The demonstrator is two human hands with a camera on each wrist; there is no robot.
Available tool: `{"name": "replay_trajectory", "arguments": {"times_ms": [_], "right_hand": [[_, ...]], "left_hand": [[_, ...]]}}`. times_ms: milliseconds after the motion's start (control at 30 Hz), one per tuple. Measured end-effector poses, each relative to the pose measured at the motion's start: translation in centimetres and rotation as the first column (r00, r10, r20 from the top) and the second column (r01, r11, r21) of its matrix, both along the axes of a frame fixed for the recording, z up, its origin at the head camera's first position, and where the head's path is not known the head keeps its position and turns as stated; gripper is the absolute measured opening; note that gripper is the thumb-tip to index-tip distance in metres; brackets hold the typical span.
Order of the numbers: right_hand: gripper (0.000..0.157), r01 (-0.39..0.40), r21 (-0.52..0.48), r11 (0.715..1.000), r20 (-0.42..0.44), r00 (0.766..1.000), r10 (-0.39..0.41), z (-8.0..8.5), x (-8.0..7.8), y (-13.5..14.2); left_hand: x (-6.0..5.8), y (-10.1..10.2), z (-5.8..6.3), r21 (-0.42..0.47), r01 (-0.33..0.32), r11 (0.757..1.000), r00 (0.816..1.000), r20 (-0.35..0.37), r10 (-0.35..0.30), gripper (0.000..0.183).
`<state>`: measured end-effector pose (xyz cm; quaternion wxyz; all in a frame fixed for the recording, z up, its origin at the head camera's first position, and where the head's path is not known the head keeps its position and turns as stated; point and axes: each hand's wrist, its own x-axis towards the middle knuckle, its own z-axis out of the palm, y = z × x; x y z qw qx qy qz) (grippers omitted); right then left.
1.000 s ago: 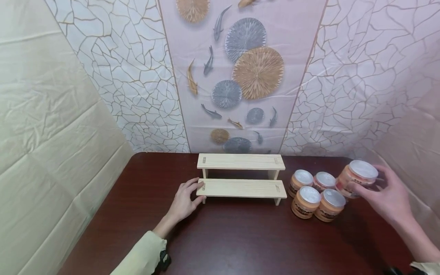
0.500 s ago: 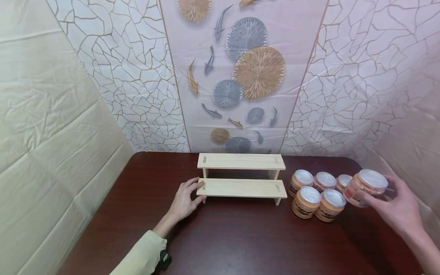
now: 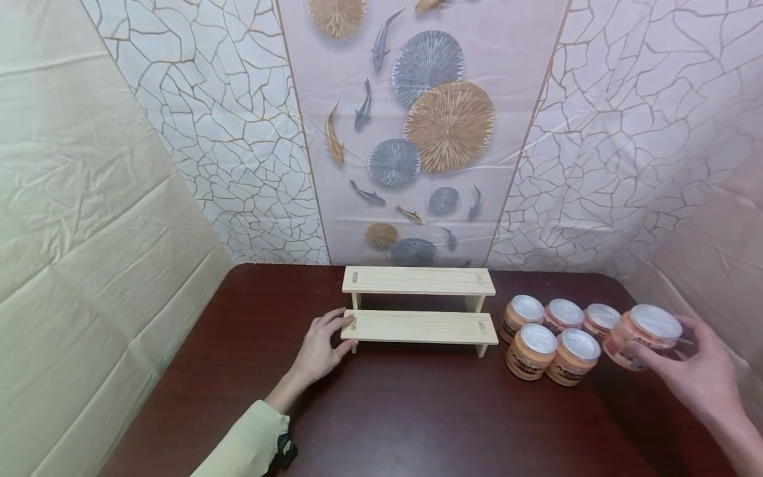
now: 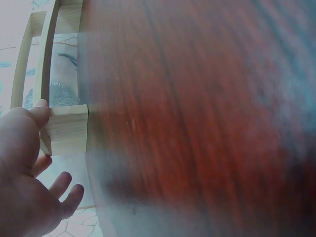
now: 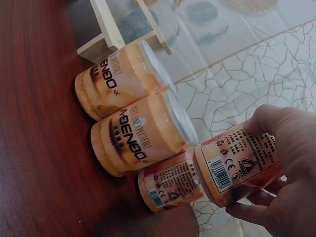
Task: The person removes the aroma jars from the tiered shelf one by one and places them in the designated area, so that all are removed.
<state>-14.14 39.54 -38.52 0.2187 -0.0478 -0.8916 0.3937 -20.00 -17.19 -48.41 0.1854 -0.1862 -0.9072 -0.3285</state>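
My right hand (image 3: 706,364) grips an orange-labelled jar (image 3: 633,341) with a pale lid, thumb on its near side. In the right wrist view this held jar (image 5: 237,160) shows a barcode and small print, and its base overlaps another jar (image 5: 170,182). Several similar jars (image 3: 529,354) stand in two rows just left of it on the table. My left hand (image 3: 318,348) pinches the left end of the lower step of a two-tier wooden stand (image 3: 420,326). In the left wrist view its thumb (image 4: 40,112) presses the board's edge, with other fingers beyond it.
The upper tier (image 3: 417,280) of the stand sits behind the lower one, near the back edge of the dark red-brown table (image 3: 417,411). A patterned cloth (image 3: 238,132) hangs behind the table. Pale cloth walls (image 3: 89,232) flank both sides.
My right hand has carried the jar rightward and down, beside the other jars, uncovering a back-row jar. The left hand stays at the stand.
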Motion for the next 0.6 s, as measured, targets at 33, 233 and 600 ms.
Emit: {"name": "replay_trajectory", "arguments": {"times_ms": [33, 233, 600], "right_hand": [[0.074, 0.003, 0.005, 1.0, 0.001, 1.0, -0.003, -0.1, 0.1, 0.1], [0.077, 0.037, 0.095, 0.995, 0.031, 0.999, -0.041, -0.7, 0.6, 0.2], [0.078, 0.071, 0.121, 0.99, 0.065, 0.995, -0.079, -2.6, 0.6, 0.3]], "left_hand": [[0.0, 0.0, 0.0, 0.0, 0.0, 1.0, 1.0, 0.001, 0.0, 0.046], [-0.1, 0.0, 0.0, -0.005, -0.005, 1.0, 1.0, 0.003, 0.005, 0.047], [-0.2, 0.0, -0.4, -0.005, -0.013, 1.0, 1.0, -0.005, 0.013, 0.046]]}}
